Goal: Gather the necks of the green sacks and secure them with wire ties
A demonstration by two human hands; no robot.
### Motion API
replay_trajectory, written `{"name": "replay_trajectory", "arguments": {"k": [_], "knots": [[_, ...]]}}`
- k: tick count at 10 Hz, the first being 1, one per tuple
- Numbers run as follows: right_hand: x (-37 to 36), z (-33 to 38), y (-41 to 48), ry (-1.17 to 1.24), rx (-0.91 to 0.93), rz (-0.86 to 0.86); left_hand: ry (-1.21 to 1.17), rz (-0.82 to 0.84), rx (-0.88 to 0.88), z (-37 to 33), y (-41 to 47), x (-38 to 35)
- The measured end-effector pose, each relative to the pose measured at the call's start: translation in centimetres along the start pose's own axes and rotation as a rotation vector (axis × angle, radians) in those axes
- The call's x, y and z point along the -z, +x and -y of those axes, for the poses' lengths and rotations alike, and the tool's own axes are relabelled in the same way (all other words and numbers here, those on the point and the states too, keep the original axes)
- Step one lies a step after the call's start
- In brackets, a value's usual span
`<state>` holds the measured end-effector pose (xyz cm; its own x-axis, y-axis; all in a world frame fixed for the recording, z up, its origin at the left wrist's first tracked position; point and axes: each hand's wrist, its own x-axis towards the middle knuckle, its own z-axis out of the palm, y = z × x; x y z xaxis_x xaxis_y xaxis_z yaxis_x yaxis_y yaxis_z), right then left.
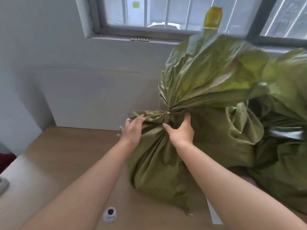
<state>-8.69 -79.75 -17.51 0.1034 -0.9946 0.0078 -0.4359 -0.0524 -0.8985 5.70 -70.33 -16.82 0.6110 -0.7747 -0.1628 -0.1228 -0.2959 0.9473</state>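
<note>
A full green sack [154, 163] stands on the wooden floor in the middle of the head view. Its neck [168, 116] is bunched tight, with a thin wire tie wound around it, and the loose top fans out up and to the right. My right hand [180, 130] grips the sack just below the neck, thumb to the left and fingers round the right side. My left hand [132, 128] holds the folded flap of cloth to the left of the neck, fingers spread.
More green sacks [282, 146] are piled at the right, against a dark object. A grey wall and a window sill [139, 39] lie beyond. A yellow bottle cap [213, 16] shows above the sacks. A small white object [110, 214] lies on the floor [66, 155] near me.
</note>
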Motion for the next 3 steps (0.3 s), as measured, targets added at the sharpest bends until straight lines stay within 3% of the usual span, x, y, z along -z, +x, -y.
{"name": "replay_trajectory", "arguments": {"k": [1,3], "knots": [[-0.8,-3.3,0.9,0.013,-0.095,0.037,-0.114,0.147,0.053,4.7,1.2,0.0],[-0.2,-4.9,-0.5,0.067,-0.095,0.066,-0.103,0.037,-0.047,3.1,-1.8,-0.5]]}}
